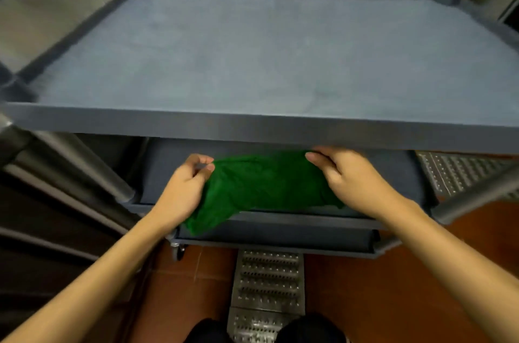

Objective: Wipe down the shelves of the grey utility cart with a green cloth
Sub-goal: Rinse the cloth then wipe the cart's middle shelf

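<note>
Green cloth gripped by both hands, middle shelf

cloth on middle shelf, between both hands.

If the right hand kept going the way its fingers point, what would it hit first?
Most likely the cloth it grips, bunched just ahead of the right hand. Past that, it seems to pass under the top shelf; depth there is hidden.

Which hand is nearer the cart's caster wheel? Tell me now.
Left. The left hand grips the green cloth almost directly above the caster wheel; the right hand grips the cloth's other end, well off to the wheel's right.
</note>
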`<state>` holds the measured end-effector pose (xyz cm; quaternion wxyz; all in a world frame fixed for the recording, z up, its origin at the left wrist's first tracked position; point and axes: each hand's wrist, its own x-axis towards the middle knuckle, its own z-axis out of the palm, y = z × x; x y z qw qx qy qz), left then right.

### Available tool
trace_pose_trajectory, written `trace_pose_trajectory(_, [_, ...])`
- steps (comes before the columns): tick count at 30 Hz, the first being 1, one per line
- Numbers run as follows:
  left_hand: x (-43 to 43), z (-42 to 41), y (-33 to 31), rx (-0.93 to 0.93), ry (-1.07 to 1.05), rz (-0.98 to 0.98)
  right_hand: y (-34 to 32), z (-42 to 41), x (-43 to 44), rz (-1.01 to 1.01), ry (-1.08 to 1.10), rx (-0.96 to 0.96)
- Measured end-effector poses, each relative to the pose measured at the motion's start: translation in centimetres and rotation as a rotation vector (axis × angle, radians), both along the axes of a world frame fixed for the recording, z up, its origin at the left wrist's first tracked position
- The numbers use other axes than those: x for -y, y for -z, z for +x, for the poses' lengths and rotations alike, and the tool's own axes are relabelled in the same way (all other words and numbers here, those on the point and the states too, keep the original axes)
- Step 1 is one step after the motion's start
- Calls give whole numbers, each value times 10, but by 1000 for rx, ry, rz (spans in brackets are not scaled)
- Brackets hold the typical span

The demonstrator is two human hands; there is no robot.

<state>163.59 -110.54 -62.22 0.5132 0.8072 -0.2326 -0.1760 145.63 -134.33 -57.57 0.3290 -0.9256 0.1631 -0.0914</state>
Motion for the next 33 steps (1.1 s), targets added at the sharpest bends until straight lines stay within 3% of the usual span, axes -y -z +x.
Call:
trace_pose_trajectory(8, [-67,-30,-85,-266,-49,56,-68,-18,-57,136,52,-37])
trace_pose_trajectory(19, [-89,-61,-234,-414,-281,-69,-210,-5,-86,260,94,57])
trace_pose_trajectory(28, [-98,-82,-334,-429,-424,-210,-271,-11,-116,664,188,205])
trace_pose_trajectory(33, [-103,-108,-363,-502,-585,-287,-281,-14,-142,874,153,195])
